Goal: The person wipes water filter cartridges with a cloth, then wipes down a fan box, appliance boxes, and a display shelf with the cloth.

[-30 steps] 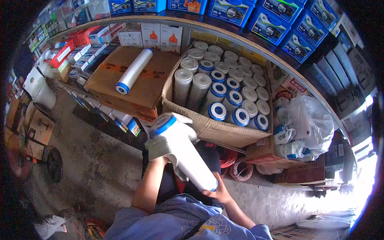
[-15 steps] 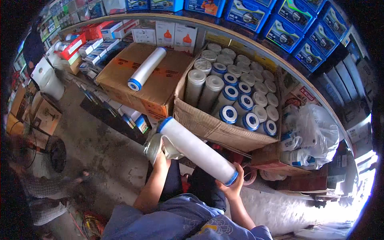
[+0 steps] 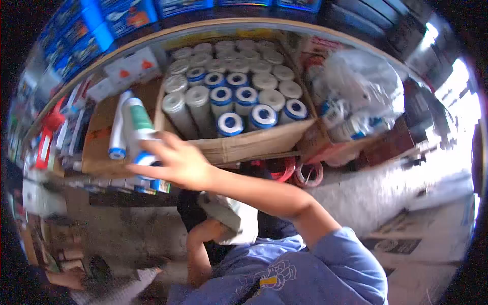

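My right hand (image 3: 178,161) is stretched to the left, its fingers around the lower end of a white filter cartridge (image 3: 140,116) with a green label and blue end cap. This cartridge lies tilted over the closed cardboard box (image 3: 99,127), beside another white cartridge (image 3: 118,133) with a blue end. Motion blurs the fingers a little. Low in front of my body, my left hand (image 3: 216,231) is closed on a pale cloth (image 3: 239,218). An open cardboard box (image 3: 229,151) holds several upright cartridges, some blue-ringed and some in plain white wrap.
A shelf edge (image 3: 244,21) runs behind the boxes, with blue boxes (image 3: 127,18) above it. Clear plastic bags (image 3: 363,84) stand to the right. Red coiled tubing (image 3: 284,170) lies below the open box. Another person's arm (image 3: 68,278) shows at lower left.
The cartridge that both hands held before my body has moved left onto the closed box with my right hand. My left hand has let go of it and keeps the cloth. The view has turned right.
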